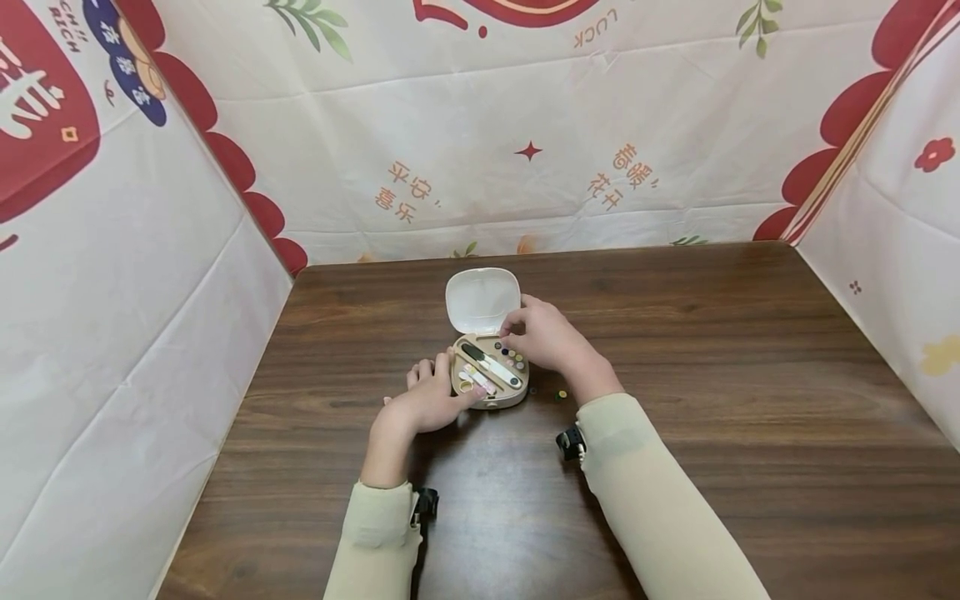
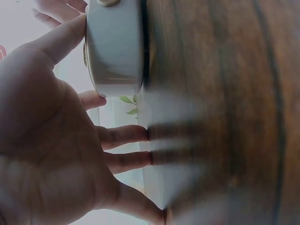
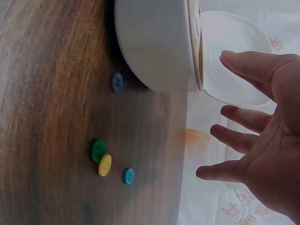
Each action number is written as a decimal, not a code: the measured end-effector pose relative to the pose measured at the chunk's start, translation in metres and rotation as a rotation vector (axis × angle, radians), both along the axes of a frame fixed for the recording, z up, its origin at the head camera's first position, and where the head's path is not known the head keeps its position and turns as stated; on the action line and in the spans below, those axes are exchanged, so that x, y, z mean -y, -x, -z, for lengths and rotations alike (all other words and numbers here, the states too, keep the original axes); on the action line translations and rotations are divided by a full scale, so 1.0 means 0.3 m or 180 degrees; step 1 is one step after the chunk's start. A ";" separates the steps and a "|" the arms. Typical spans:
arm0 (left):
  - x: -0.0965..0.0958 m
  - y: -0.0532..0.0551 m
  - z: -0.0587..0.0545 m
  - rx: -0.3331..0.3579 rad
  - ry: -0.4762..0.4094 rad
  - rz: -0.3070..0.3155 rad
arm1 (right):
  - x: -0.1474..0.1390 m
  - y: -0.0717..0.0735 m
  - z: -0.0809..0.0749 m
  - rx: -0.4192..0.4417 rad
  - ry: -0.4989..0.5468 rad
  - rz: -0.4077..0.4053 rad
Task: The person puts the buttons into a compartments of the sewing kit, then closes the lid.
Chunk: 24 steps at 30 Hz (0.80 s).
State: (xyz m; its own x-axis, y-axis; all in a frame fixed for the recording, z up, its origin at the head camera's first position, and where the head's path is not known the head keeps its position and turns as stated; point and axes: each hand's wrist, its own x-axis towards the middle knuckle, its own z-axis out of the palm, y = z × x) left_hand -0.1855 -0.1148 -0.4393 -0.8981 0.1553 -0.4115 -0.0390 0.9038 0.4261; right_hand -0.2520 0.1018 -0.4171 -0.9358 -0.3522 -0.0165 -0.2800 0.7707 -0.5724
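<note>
A small sewing kit box lies on the table with its white lid raised at the back. Inside are a slim black-and-white tool, small pale items near the front left, and several buttons along the right. My left hand holds the box between thumb and index finger, its other fingertips down on the table. Over the tray's back right is my right hand, thumb and index fingertips brought close together, the remaining fingers spread. I cannot tell whether a small thing is pinched there.
Loose buttons lie on the table right of the box: a green one, a yellow one against it, a light blue one and a dark blue one nearest the box. Printed cloth hangs behind the wooden table and at both sides.
</note>
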 end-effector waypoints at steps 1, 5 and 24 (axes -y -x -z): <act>0.000 -0.001 0.000 0.0000 -0.0004 -0.0004 | -0.002 -0.001 -0.003 0.0023 -0.0003 0.0011; 0.002 -0.003 -0.002 0.0013 0.0000 -0.0021 | -0.012 -0.010 -0.025 0.0077 -0.0051 0.0051; 0.000 0.003 0.007 -0.0012 0.0000 0.0001 | -0.083 -0.066 -0.096 0.0128 -0.0211 0.0202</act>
